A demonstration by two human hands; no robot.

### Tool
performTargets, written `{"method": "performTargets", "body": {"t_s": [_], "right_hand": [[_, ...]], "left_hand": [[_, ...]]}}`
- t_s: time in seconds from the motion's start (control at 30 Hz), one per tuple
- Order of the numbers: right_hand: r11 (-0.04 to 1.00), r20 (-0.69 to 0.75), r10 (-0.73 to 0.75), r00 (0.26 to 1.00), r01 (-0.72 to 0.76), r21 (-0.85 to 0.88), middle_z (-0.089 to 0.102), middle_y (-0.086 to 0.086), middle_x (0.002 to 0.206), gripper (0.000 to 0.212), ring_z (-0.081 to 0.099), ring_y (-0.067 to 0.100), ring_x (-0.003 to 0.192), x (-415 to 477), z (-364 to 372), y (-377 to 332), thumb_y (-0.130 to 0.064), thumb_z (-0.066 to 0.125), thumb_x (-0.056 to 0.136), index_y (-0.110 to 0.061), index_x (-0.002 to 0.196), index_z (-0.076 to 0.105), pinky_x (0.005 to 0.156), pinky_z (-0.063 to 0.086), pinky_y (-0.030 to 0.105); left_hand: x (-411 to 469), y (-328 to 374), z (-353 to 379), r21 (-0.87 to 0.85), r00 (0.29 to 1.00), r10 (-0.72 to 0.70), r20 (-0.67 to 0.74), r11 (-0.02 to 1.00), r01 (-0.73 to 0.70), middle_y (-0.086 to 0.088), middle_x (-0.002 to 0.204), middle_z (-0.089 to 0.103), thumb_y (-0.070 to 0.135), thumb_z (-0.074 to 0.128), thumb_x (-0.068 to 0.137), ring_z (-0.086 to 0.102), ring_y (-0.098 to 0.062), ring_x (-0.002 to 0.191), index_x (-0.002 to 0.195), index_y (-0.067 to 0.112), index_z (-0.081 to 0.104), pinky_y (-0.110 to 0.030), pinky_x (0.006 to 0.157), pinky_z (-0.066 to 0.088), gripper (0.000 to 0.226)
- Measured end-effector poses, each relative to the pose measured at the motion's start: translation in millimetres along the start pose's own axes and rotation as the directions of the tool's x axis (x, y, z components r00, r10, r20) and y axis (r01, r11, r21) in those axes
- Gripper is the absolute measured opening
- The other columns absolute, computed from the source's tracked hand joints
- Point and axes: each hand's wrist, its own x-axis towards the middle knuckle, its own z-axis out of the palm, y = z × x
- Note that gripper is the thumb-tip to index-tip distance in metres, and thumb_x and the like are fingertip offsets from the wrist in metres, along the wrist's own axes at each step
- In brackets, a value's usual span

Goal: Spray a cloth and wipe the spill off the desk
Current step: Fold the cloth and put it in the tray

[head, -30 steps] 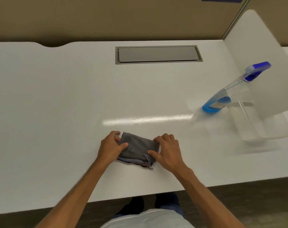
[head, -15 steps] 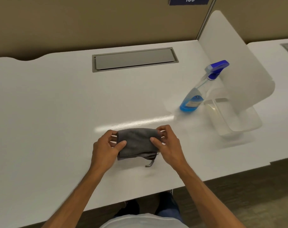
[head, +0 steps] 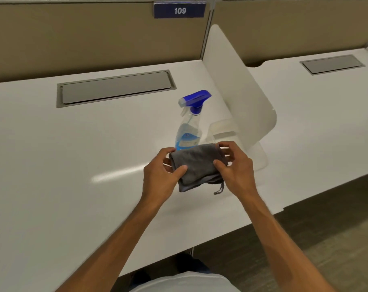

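White desk (head: 63, 165) stretching across a study cubicle, backed by a tan partition wall (head: 73, 39) with a blue sign (head: 179, 10) reading 109 — and a person's two bare hands meeting over it. Both hands grasp a folded grey cloth (head: 196, 165) and hold it up off the desktop: the left hand (head: 160, 180) pinches its left end, thumb on top, while the right hand (head: 237, 171) grips the right end between thumb and curled fingers. A small loop (head: 219, 189) dangles from the cloth's lower right corner. Just behind the cloth stands a clear spray bottle (head: 189, 131) with a blue trigger head and blue liquid low in its body — its base is hidden by the cloth. Beside the bottle, to the right, sits a clear plastic container (head: 223, 129), next to a white curved divider (head: 242, 91) that separates this desk from the neighbouring one. A grey rectangular cover plate (head: 115, 88) lies flush in the desktop near the back wall. Whether any spill marks the surface cannot be told.
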Motion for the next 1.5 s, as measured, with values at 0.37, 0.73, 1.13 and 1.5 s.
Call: {"method": "performTargets", "body": {"t_s": [0.37,0.73,1.13,1.5], "right_hand": [[0.844,-0.010,-0.162,0.987,0.134,-0.520,0.065,0.007,0.120,0.049,0.068,0.029,0.102,73.9,-73.2,59.5,-0.004,0.062,0.091,-0.023,0.134,0.048,0.087,0.056,0.038],[0.565,0.322,-0.069,0.944,0.303,-0.768,0.062,0.013,0.098,0.038,0.063,0.034,0.077,104.0,-69.2,87.0,-0.012,0.065,0.088,-0.013,0.124,0.052,0.064,0.040,0.034],[0.380,0.376,-0.079,0.923,0.376,-0.845,0.066,0.011,0.109,0.046,0.055,0.029,0.110,111.0,-53.8,106.1,-0.020,0.077,0.082,-0.012,0.122,0.055,0.063,0.038,0.034],[0.532,0.265,-0.115,0.957,0.284,-0.797,0.051,0.016,0.138,0.053,0.054,0.032,0.119,109.9,-54.1,98.7,-0.020,0.073,0.088,-0.009,0.134,0.050,0.084,0.057,0.041]], "left_hand": [[46.3,66.0,129.6,0.282,0.983,0.134,0.126,0.945,-0.165,-0.005,0.134,0.050,0.033,0.076,0.085,0.057,-0.017,0.115,0.132,0.019,0.057,-0.023,0.100,0.045,0.052],[76.9,63.4,187.6,0.592,0.933,-0.018,0.360,0.777,-0.213,-0.013,0.134,0.054,0.022,0.066,0.095,0.062,-0.026,0.111,0.125,0.008,0.059,-0.033,0.099,0.050,0.034],[87.5,41.0,205.5,0.760,0.843,0.014,0.537,0.424,-0.492,-0.010,0.112,0.071,0.042,0.060,0.096,0.065,-0.026,0.101,0.118,0.012,0.063,-0.039,0.104,0.041,0.038],[73.5,49.9,173.4,0.629,0.811,0.090,0.578,0.583,-0.513,-0.004,0.149,0.053,0.046,0.039,0.103,0.045,-0.024,0.139,0.137,0.020,0.058,-0.043,0.124,0.015,0.047]]}}
